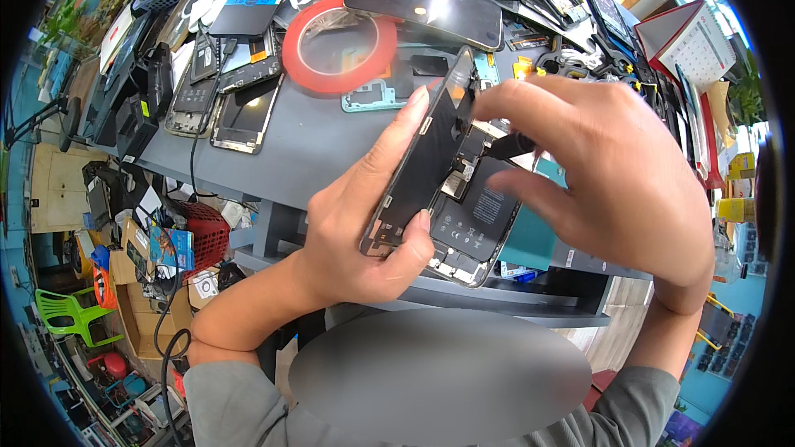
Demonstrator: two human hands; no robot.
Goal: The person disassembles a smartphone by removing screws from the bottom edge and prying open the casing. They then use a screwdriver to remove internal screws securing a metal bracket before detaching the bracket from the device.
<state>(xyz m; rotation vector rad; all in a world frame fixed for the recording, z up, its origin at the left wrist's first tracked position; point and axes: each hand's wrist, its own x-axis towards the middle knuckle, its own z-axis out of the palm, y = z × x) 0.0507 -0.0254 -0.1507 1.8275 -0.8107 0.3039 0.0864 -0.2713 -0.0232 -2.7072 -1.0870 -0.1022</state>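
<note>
My left hand [364, 223] grips a phone screen [431, 145] by its edge, thumb at the lower corner and fingers along the outer side. The screen stands tilted up beside the opened phone body [476, 207], whose black battery and inner boards show. Above the upper part of that body, my right hand [604, 157] is closed on a dark, stubby tool that looks like a screwdriver [512, 146]. Its tip points down at the inside parts near the battery; the exact contact point is too small to tell. A teal mat [534, 228] lies under the phone's right side.
A red roll of tape [294, 58] and a large dark phone panel [431, 8] lie beyond my hands. Opened phones [242, 116] and a black cable [195, 149] are at the left. Piled parts fill the far side, with a desk calendar [691, 41] at the right.
</note>
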